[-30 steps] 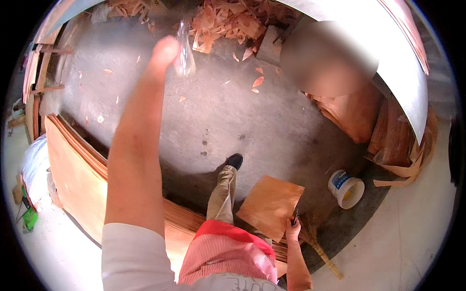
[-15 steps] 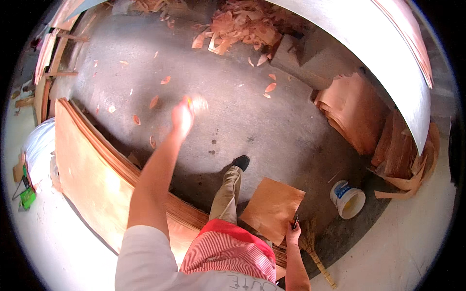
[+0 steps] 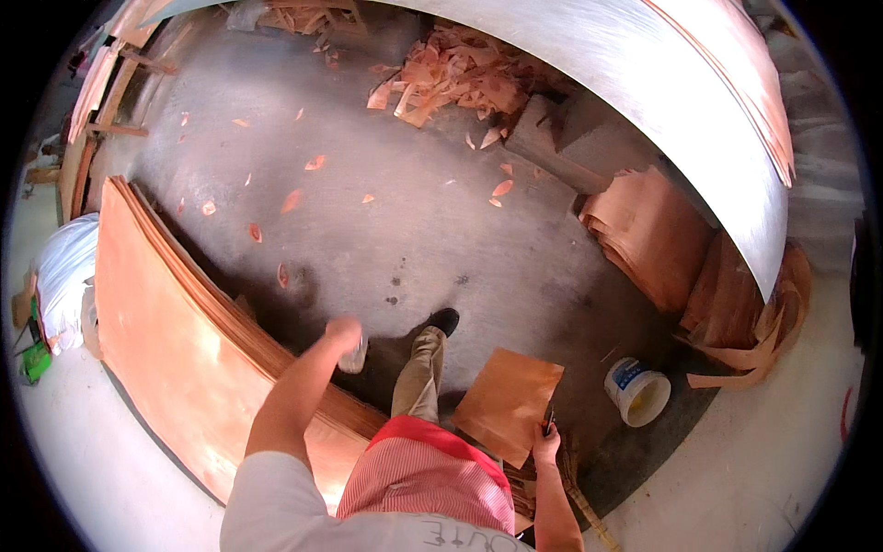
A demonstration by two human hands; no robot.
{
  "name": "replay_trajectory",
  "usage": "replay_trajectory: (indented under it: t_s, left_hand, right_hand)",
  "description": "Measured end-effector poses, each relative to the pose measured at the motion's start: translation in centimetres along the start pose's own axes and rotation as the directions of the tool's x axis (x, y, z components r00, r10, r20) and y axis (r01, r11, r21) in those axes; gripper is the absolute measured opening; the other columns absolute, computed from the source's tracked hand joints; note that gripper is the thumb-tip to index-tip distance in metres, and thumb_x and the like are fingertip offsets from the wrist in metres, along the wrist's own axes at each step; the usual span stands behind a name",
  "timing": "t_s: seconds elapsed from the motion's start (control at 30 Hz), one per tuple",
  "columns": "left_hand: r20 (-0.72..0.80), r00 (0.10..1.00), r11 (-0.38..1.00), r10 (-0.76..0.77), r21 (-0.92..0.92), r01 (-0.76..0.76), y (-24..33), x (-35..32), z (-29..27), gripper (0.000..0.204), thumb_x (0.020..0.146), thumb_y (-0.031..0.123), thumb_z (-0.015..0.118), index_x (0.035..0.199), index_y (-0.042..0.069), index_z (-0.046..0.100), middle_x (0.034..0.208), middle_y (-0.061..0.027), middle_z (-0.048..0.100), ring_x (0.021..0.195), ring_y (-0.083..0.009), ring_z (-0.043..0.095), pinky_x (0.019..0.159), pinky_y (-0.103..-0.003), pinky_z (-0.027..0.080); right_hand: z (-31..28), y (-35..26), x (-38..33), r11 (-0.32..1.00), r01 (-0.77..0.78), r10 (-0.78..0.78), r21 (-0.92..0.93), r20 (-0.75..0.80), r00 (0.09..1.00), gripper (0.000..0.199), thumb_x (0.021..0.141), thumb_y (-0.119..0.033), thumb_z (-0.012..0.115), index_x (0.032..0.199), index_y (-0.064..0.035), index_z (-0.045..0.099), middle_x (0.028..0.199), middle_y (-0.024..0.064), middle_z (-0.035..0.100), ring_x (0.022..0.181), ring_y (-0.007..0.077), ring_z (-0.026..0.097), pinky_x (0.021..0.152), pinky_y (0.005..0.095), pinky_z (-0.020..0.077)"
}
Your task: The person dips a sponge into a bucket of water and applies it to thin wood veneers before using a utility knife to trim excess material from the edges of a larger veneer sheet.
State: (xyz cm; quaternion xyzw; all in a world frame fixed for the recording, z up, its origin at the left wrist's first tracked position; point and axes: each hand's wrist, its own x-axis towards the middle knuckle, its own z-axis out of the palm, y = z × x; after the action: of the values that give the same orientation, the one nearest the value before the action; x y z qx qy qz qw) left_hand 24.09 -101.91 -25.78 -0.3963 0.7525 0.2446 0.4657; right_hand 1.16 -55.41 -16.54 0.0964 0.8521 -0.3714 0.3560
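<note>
My left hand (image 3: 344,333) is closed round a small pale, whitish thing (image 3: 353,355) whose kind I cannot make out. It is over the near edge of a tall stack of large reddish-brown wood veneer sheets (image 3: 175,340). Down at the right, my right hand (image 3: 546,447) is closed at the edge of a small squarish veneer sheet (image 3: 506,400). A slim dark tool (image 3: 549,421) sticks up from the same fingers; its kind is too small to tell.
A white bucket (image 3: 636,394) stands on the grey floor beside a straw broom (image 3: 584,506). Veneer scraps (image 3: 460,78) are heaped at the far side, with loose pieces scattered nearer. Stacked veneer (image 3: 653,230) lies at the right, below a large white board (image 3: 681,101).
My left hand has come back toward me from over the floor to the veneer stack, holding the pale thing. A small scrap shows on the floor there. My right hand keeps its hold.
</note>
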Motion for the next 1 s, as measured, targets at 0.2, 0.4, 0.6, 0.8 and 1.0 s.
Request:
replay_trajectory:
  t_s: [0.2,0.4,0.6,0.8,1.0]
  left_hand:
    - [-0.515,0.855,0.986,0.059,-0.105,-0.131,11.3,9.6,-26.4,0.027,0.081,0.016,0.039,0.09,0.004,0.061,0.095,-0.0159,0.06,0.09,-0.0294,0.058,0.076,-0.04,0.045]
    - [-0.685,0.717,0.976,0.132,-0.038,-0.216,22.3,-0.9,-42.5,0.029,0.077,0.01,0.041,0.092,-0.002,0.062,0.098,-0.0194,0.059,0.089,-0.0321,0.058,0.077,-0.04,0.046]
    - [-0.908,0.389,0.962,0.157,0.052,-0.267,15.2,4.6,-36.2,0.021,0.08,0.02,0.047,0.085,0.001,0.055,0.08,-0.0221,0.059,0.076,-0.0355,0.059,0.065,-0.046,0.045]
    - [-0.648,0.735,0.975,0.198,0.211,-0.076,8.7,2.3,-20.5,0.019,0.081,0.022,0.048,0.085,0.005,0.056,0.075,-0.0161,0.06,0.069,-0.0319,0.06,0.059,-0.044,0.047]
    - [-0.312,0.936,0.92,0.16,0.39,-0.027,0.8,-4.2,-7.3,0.02,0.078,0.023,0.055,0.08,0.004,0.061,0.077,-0.0153,0.061,0.077,-0.0313,0.059,0.066,-0.04,0.048]
  right_hand:
    - [0.5,2.1,0.7,0.998,0.033,-0.034,0.055,0.006,0.999,0.011,0.077,-0.006,0.059,0.08,-0.0016,0.049,0.075,0.001,0.049,0.071,0.01,0.044,0.065,0.0223,0.0372]
    - [0.5,1.8,-1.4,0.998,-0.051,0.048,-0.048,-0.064,0.997,0.013,0.078,-0.007,0.06,0.08,0.0,0.049,0.075,0.0003,0.048,0.071,0.0089,0.043,0.064,0.0213,0.0373]
    - [0.5,3.8,-1.4,0.998,-0.036,0.039,0.058,-0.061,0.997,0.013,0.078,-0.009,0.06,0.083,-0.0007,0.051,0.073,0.0015,0.05,0.069,0.0085,0.044,0.063,0.0221,0.0379]
    - [-0.9,3.7,-2.2,0.996,-0.01,0.001,-0.083,-0.106,0.994,0.012,0.078,-0.01,0.059,0.082,-0.0009,0.053,0.071,0.0011,0.052,0.065,0.0093,0.046,0.062,0.0246,0.0399]
    - [-4.1,2.6,-3.3,0.999,-0.006,-0.003,-0.054,-0.164,0.986,0.014,0.077,-0.011,0.059,0.083,0.001,0.054,0.069,0.0068,0.055,0.064,0.0129,0.049,0.062,0.0267,0.042]
